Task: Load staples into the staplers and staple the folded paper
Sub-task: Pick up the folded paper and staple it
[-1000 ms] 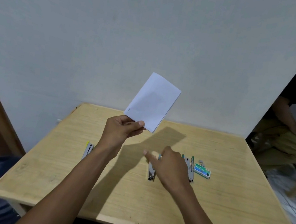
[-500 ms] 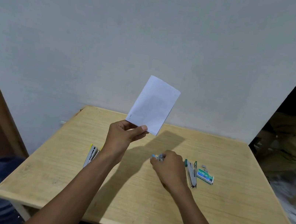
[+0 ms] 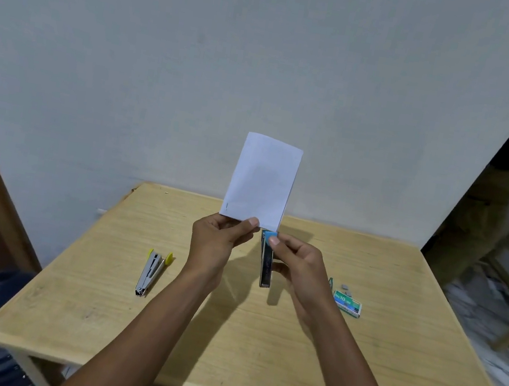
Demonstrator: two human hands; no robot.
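Lifted off the tabletop [image 3: 253, 359], the right hand [image 3: 298, 266] now grips the blue-tipped stapler [image 3: 266, 261] — its nose at the folded paper [image 3: 261, 180], lower right corner — while the left hand [image 3: 218, 244] pinches that sheet upright above the far edge.

Stapler [image 3: 150, 271] left; box [image 3: 347, 302] right — centre open
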